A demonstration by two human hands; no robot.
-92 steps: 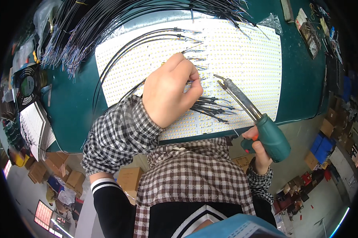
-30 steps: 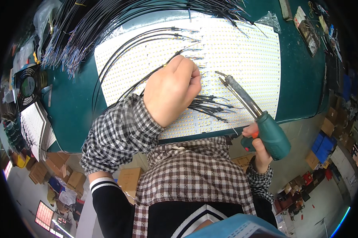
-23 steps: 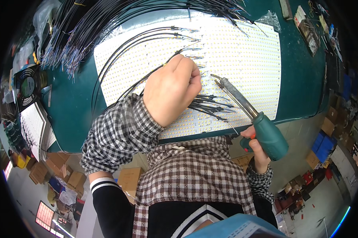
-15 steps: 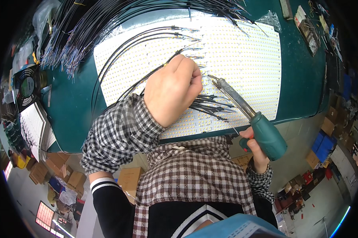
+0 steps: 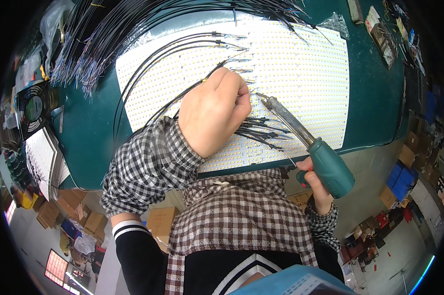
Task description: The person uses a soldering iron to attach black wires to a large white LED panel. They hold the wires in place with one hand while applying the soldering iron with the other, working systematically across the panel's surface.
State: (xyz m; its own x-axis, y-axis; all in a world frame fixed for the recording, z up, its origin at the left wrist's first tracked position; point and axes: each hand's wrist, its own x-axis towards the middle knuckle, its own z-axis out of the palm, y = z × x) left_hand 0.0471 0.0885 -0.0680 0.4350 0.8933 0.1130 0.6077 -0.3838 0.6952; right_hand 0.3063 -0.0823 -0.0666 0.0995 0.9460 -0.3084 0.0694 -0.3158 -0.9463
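Observation:
White LED circuit boards [image 5: 310, 73] with rows of small yellow LEDs lie side by side on the bench. Over their middle seam, my left hand [image 5: 214, 113] is closed in a pinch on a thin wire, mostly hidden by the fingers. My right hand [image 5: 319, 189] grips the green handle of a soldering gun [image 5: 332, 167]. Its metal barrel slants up and left, bringing the tip close beside my left fingertips at the seam; contact is too small to tell. Black cables [image 5: 153, 61] with thin wire ends reach the seam above my left hand, and more cable ends [image 5: 261, 132] lie below it.
A large bundle of black cables [image 5: 133, 19] with stripped coloured ends spreads across the back left of the green bench [image 5: 86, 142]. At the left stand a small black fan [image 5: 34, 107] and a paper stack [image 5: 45, 157]. A dirty metal-edged box [image 5: 381, 44] lies back right.
The soldering gun has shifted slightly left, its tip nearer my left fingertips. My left hand has stayed almost still in its pinch.

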